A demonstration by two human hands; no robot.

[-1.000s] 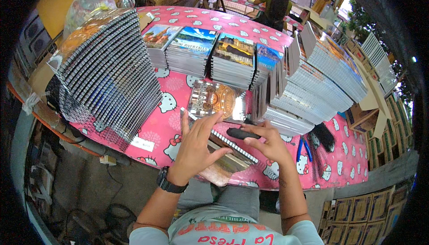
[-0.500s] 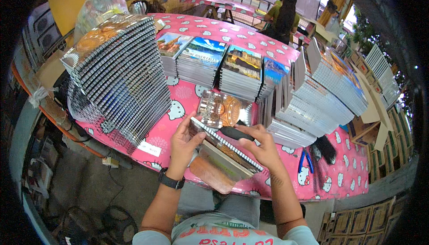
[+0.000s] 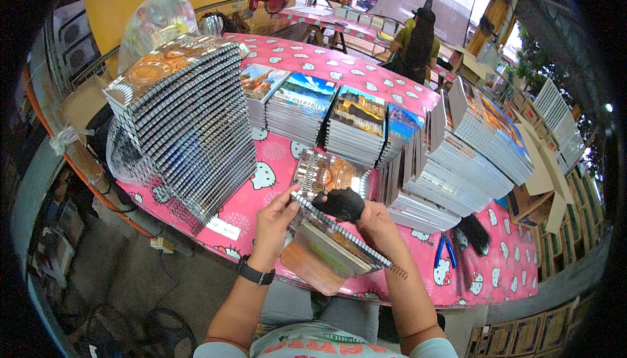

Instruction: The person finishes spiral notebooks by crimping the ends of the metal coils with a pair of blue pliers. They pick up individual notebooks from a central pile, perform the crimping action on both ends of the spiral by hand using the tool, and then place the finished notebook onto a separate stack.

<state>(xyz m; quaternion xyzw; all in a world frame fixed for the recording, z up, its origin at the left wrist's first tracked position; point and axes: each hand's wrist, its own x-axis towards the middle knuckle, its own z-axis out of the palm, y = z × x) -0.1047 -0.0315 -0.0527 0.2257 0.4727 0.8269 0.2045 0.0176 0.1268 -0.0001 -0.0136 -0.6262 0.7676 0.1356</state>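
My left hand (image 3: 275, 222), with a dark watch on its wrist, pinches the upper left end of a spiral notebook (image 3: 349, 239) being held spine up. A white-edged coil runs along its spine, and a loose end of dark coil (image 3: 399, 271) sticks out at the lower right. My right hand (image 3: 380, 228) is closed round a black rounded tool (image 3: 344, 205) at the spine; its exact kind is unclear. Under the notebook sits a wooden block (image 3: 312, 268) at the table's near edge. Just beyond lies a notebook with a brown domed-interior cover (image 3: 326, 174).
At left rises a tall stack of coil-bound notebooks (image 3: 189, 129). Stacks with scenic covers (image 3: 302, 100) stand behind, more unbound ones (image 3: 457, 168) at right. Blue-handled pliers (image 3: 445, 251) and black coils (image 3: 473, 235) lie on the pink table (image 3: 385, 292). Another person (image 3: 418, 44) sits beyond.
The black tool has turned, and my right hand has shifted slightly down along the spine. A loose coil end now shows at the notebook's lower right. My left hand keeps its hold.
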